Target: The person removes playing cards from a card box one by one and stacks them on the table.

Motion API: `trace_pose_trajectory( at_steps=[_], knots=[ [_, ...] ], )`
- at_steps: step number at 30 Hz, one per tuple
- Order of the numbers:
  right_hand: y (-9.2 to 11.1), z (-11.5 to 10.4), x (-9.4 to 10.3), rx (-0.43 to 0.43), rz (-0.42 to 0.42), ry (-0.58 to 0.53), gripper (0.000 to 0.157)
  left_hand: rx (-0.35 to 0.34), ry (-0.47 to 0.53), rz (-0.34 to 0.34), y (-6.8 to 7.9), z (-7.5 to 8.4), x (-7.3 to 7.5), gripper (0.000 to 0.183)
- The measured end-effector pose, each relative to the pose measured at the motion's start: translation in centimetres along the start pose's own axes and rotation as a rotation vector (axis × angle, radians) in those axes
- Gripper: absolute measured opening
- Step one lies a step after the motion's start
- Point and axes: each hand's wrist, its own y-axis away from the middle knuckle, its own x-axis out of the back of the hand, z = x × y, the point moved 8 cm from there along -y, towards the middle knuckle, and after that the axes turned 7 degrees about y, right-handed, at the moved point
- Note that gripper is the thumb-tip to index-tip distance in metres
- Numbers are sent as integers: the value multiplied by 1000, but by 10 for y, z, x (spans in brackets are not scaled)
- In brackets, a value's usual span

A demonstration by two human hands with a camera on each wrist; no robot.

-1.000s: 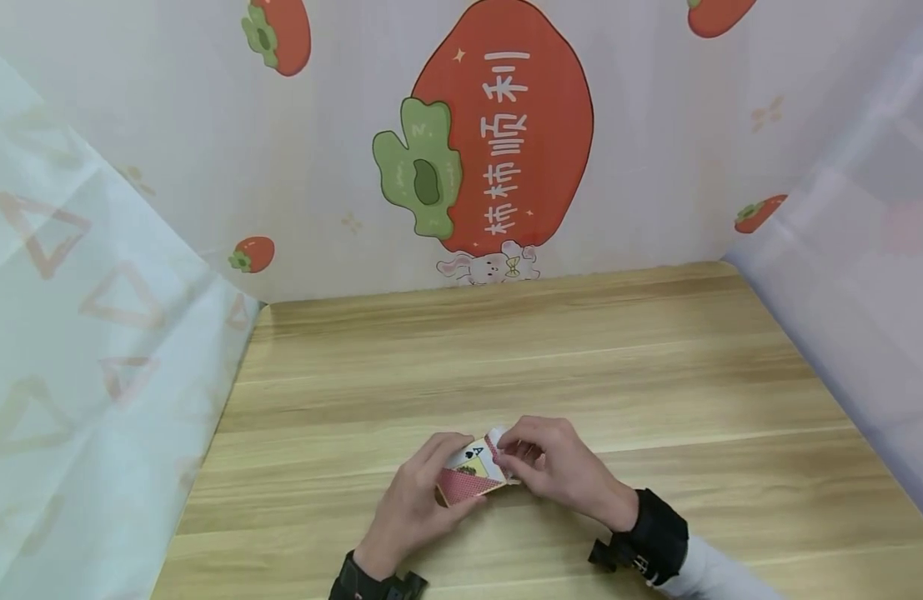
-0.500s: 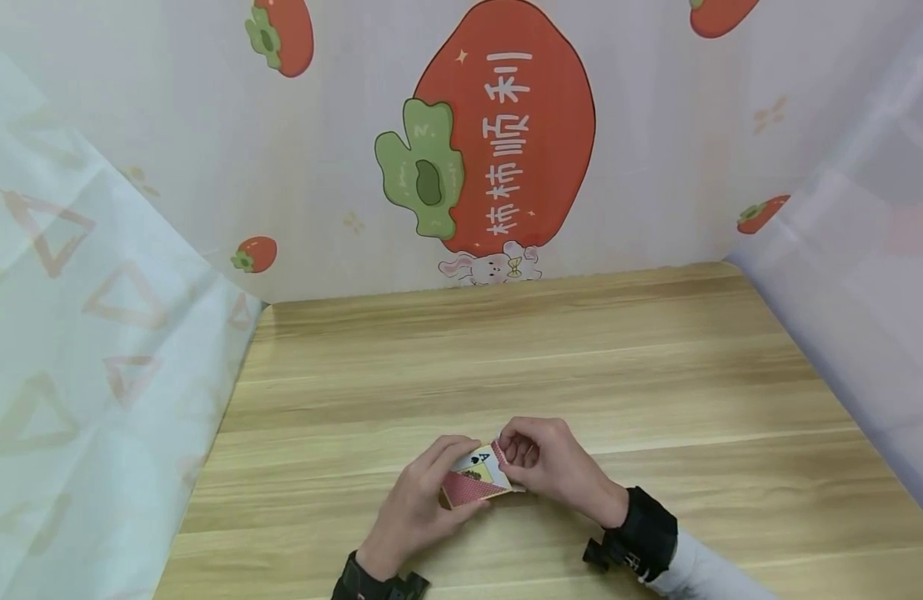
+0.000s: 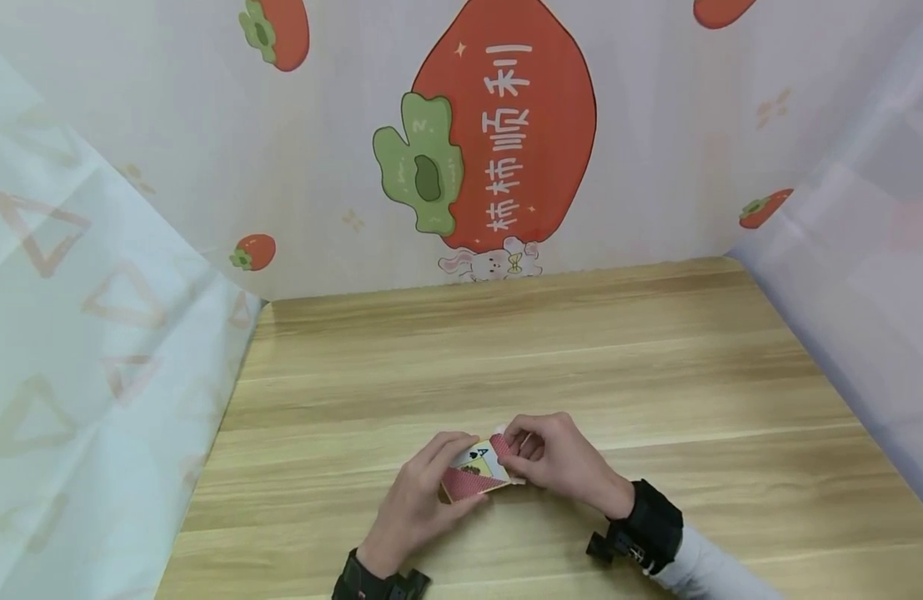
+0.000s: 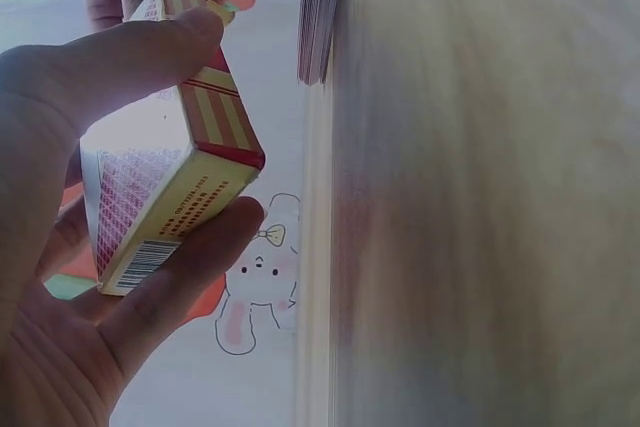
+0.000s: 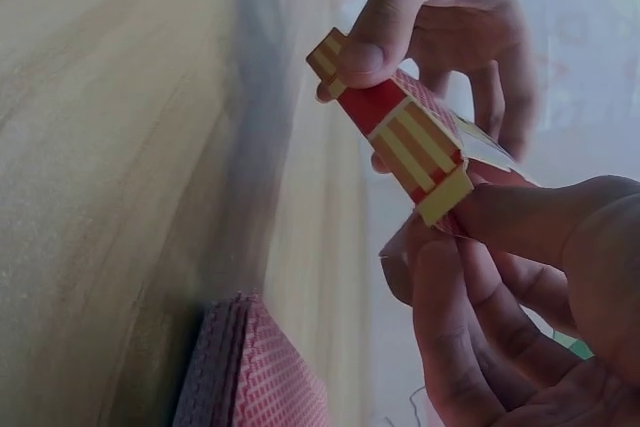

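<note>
A playing card box (image 3: 472, 479) with a red pattern and an ace of spades on its face is held above the table. My left hand (image 3: 416, 500) grips it by its edges, thumb on one striped side and fingers along the other. At the far end, my right hand (image 3: 569, 462) pinches the box's red-patterned top end between thumb and fingers. A small pale side flap (image 5: 445, 197) sticks out beside the right thumb. The bottom of the box, with a barcode (image 4: 148, 262), faces the left wrist camera.
A stack of red-backed playing cards (image 5: 280, 377) sits on the wooden table (image 3: 356, 358); the left wrist view catches its edge too. Behind the table hangs a white printed cloth (image 3: 318, 167), with further cloths at both sides.
Both hands stay almost in place on the box. The red-patterned top end shows a little more beside the right fingertips than half a second ago.
</note>
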Motion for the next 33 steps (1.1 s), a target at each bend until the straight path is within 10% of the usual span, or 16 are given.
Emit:
trace_pose_trajectory(
  at_steps=[9, 33],
  knots=[
    [-2, 9, 8, -87, -56, -180, 11, 23, -23, 40, -2, -6, 5, 74],
    [3, 57, 67, -258, 143, -246, 28, 101, 9, 76, -2, -15, 10, 76]
  ],
)
